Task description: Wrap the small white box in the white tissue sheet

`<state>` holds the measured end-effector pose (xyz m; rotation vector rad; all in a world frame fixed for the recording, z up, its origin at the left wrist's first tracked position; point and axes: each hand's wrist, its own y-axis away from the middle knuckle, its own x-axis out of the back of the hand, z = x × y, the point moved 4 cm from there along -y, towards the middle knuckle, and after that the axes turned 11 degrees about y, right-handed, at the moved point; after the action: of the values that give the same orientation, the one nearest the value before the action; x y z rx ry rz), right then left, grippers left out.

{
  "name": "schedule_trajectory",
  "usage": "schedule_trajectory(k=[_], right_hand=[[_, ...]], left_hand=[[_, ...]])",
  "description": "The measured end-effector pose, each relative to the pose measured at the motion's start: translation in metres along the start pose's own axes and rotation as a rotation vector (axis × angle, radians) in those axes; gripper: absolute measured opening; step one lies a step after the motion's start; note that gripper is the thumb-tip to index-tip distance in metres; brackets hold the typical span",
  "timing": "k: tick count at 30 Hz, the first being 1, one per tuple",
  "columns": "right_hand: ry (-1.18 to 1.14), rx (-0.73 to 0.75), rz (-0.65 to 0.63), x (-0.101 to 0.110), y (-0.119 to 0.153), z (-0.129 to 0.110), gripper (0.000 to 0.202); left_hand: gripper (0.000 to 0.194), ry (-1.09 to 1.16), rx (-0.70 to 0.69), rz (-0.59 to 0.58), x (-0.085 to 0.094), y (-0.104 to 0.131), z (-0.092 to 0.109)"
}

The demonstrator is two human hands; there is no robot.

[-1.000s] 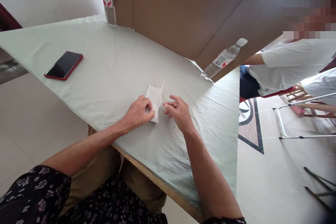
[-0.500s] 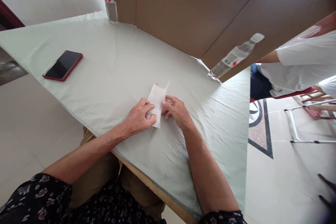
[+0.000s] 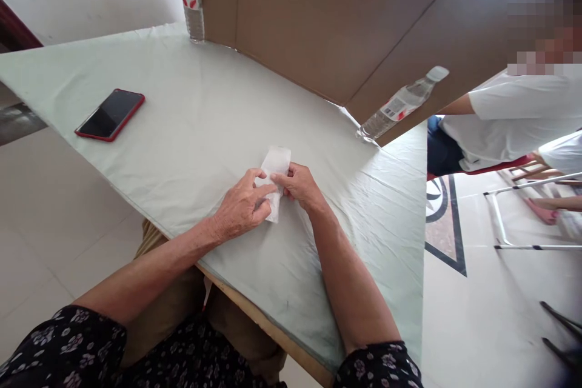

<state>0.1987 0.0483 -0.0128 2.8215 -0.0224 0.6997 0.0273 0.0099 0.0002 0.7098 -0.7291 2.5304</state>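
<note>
A folded white tissue [image 3: 276, 160] lies on the cloth-covered table in front of me, its long side pointing away. My left hand [image 3: 243, 203] comes in from the left, its bent fingers and thumb holding the tissue's near part against the table. On the other side, my right hand [image 3: 300, 185] grips the right edge, its thumb over the tissue and the fingers tucked behind. The fingers partly cover the near half of the tissue, and whether anything lies inside the fold cannot be made out.
A phone in a red case [image 3: 110, 114] lies to the left. One water bottle [image 3: 193, 6] stands at the far left; another bottle [image 3: 398, 108] leans against the large cardboard panel [image 3: 309, 18]. A person in a white shirt [image 3: 513, 106] sits at the right beyond the table.
My right hand has moved in over the tissue's right edge, and the raised right flap now lies flatter. My left fingers have spread slightly across it.
</note>
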Motion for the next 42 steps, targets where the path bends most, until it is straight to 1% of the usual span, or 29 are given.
schedule_trajectory(k=[2,6,9,12,15,18,21,24,26,28,30,31,34,36,38,39,42], right_hand=[[-0.024,0.046,0.044,-0.002,0.003,0.001,0.023],[-0.092,0.156,0.134,-0.006,0.009,-0.002,0.023],[-0.199,0.188,0.095,-0.011,0.010,-0.003,0.025],[-0.273,0.155,0.048,-0.016,0.010,-0.003,0.025],[-0.335,0.142,0.052,-0.018,0.012,-0.006,0.022],[-0.338,0.175,0.071,-0.016,0.020,-0.013,0.018],[-0.266,0.214,0.097,-0.013,0.031,-0.019,0.017],[-0.163,0.263,0.127,-0.010,0.043,-0.021,0.015],[-0.089,0.330,0.146,-0.009,0.050,-0.023,0.013],[-0.011,0.410,0.149,-0.010,0.057,-0.024,0.012],[0.075,0.480,0.147,-0.010,0.065,-0.025,0.015],[0.117,0.509,0.150,-0.010,0.070,-0.024,0.018],[0.229,0.586,0.156,-0.010,0.083,-0.018,0.024],[0.316,0.653,0.155,-0.011,0.090,-0.012,0.032],[0.422,0.724,0.169,-0.014,0.094,-0.005,0.045],[0.471,0.750,0.188,-0.016,0.095,-0.002,0.048],[0.552,0.768,0.241,-0.022,0.092,0.002,0.043]], left_hand=[[0.032,0.016,0.012,-0.005,-0.001,0.000,-0.002],[0.033,0.073,0.071,-0.013,-0.002,0.000,-0.005],[0.034,0.081,0.080,-0.020,-0.002,0.001,-0.005],[0.034,0.079,0.081,-0.009,-0.003,0.001,-0.006],[0.033,0.078,0.082,0.026,-0.003,0.000,-0.008],[0.030,0.090,0.092,0.063,-0.003,-0.001,-0.009],[0.027,0.096,0.107,0.109,-0.002,-0.002,-0.009],[0.029,0.072,0.153,0.192,0.001,-0.001,-0.011],[0.040,0.050,0.147,0.251,0.003,-0.001,-0.012],[0.052,0.044,0.090,0.264,0.004,-0.002,-0.013],[0.056,0.079,0.045,0.218,0.004,-0.003,-0.015],[0.052,0.115,0.043,0.187,0.003,-0.004,-0.017],[0.031,0.232,0.075,0.121,0.005,-0.004,-0.022],[0.024,0.281,0.071,0.087,0.007,-0.004,-0.023],[0.023,0.318,0.053,0.050,0.009,-0.005,-0.022],[0.022,0.341,0.051,0.032,0.010,-0.005,-0.021],[0.024,0.420,0.111,-0.017,0.011,-0.006,-0.020]])
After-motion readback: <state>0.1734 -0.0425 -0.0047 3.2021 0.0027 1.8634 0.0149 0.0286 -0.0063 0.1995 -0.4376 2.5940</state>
